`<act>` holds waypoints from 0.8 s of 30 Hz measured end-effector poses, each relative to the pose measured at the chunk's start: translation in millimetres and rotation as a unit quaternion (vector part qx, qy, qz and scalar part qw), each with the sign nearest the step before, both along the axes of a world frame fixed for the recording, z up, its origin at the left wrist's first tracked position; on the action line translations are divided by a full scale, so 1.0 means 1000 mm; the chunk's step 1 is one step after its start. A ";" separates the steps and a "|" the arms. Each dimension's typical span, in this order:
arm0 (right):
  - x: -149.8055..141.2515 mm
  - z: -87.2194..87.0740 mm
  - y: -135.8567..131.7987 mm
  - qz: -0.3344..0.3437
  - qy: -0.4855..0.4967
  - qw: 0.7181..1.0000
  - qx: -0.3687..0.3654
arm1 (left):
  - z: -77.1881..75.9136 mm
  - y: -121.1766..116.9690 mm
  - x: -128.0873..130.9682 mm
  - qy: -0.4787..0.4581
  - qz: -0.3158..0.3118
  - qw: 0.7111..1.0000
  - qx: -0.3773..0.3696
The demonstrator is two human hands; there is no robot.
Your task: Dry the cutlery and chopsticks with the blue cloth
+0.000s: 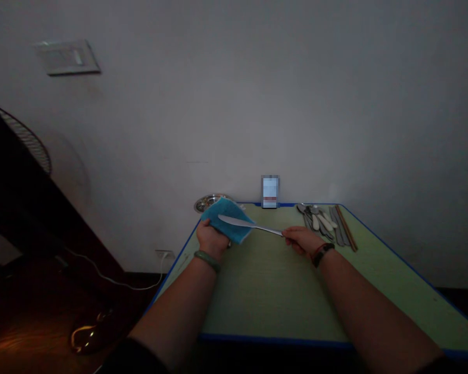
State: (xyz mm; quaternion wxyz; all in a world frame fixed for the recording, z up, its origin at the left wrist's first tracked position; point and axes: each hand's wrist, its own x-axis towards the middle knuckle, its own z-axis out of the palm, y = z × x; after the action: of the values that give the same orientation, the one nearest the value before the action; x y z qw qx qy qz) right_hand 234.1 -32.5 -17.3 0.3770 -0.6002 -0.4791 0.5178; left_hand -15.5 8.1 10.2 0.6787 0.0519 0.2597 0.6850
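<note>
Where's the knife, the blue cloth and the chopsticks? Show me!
Table knife [236,222], head view, on the blade.
Blue cloth [222,213], head view, on the cloth's upper part.
Wooden chopsticks [346,228], head view, near the middle of their length.

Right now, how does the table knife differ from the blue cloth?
The table knife is slim, rigid, silver metal; the blue cloth is soft, limp fabric. The right hand holds the table knife by its handle, while the left hand holds the blue cloth beneath the blade. Both are held up, touching each other.
</note>
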 end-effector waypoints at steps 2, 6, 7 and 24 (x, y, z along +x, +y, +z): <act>0.004 0.007 -0.001 0.003 0.004 1.000 -0.008 | 0.000 -0.001 0.000 0.003 -0.006 1.000 -0.004; 0.010 0.017 -0.007 0.006 0.021 1.000 -0.017 | -0.003 -0.001 -0.002 -0.004 -0.022 1.000 0.008; 0.011 0.018 -0.008 0.006 0.028 0.999 -0.020 | -0.004 0.000 -0.003 -0.010 -0.027 0.999 0.014; 0.029 0.000 -0.020 -0.048 0.130 0.990 -0.034 | -0.003 -0.003 -0.006 -0.017 -0.026 0.999 0.009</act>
State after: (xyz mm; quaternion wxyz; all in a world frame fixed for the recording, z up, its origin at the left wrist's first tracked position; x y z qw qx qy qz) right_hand 263.4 -52.5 -17.0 0.4396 -0.5627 -0.3790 0.5886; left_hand -21.5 5.5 7.7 0.7003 0.0528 0.2407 0.6699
